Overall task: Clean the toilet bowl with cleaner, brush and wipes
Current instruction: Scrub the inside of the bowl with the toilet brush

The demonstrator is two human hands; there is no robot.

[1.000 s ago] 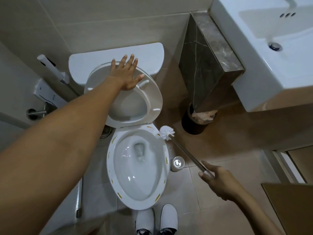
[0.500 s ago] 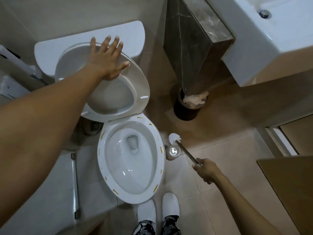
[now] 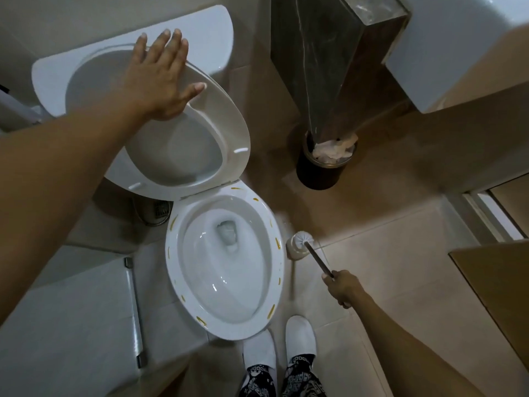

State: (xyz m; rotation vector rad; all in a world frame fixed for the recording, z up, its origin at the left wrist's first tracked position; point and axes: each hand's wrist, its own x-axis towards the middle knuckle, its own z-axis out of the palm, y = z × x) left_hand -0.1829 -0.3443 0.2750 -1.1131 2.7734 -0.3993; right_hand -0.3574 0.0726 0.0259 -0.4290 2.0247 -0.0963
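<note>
The right hand point(image 3: 342, 287) has its fingers curled tight round the near end of the brush point(image 3: 316, 257) handle. The handle is a thin dark rod whose long axis slants up and to the left from the fist, toward the toilet. Its white bristle head sits at the far end, at the mouth of the small white holder point(image 3: 293, 252) that stands on the floor just beside the right rim of the toilet bowl point(image 3: 223, 313).

The left hand point(image 3: 160, 78) lies flat with straight, spread fingers on the raised seat point(image 3: 232, 130), the fingertips reaching over its top edge toward the tank point(image 3: 211, 35) and the thumb out to the right. The seat is tilted up, leaning back at the tank, its hinge end at the back of the bowl.

The bowl is open, long axis running toward the person, with water at the bottom and small yellow marks dotted round its rim. Two white slippers point(image 3: 282, 348) stand just in front of it.

Right of the toilet, against the wall, a dark round bin point(image 3: 317, 173) holds crumpled paper, under a dark marbled column. A white sink point(image 3: 458, 53) edge shows at the upper right. The floor point(image 3: 386, 253) is pale beige tile, and the walls are tiled too. A white panel with a metal handle lies at the lower left.
</note>
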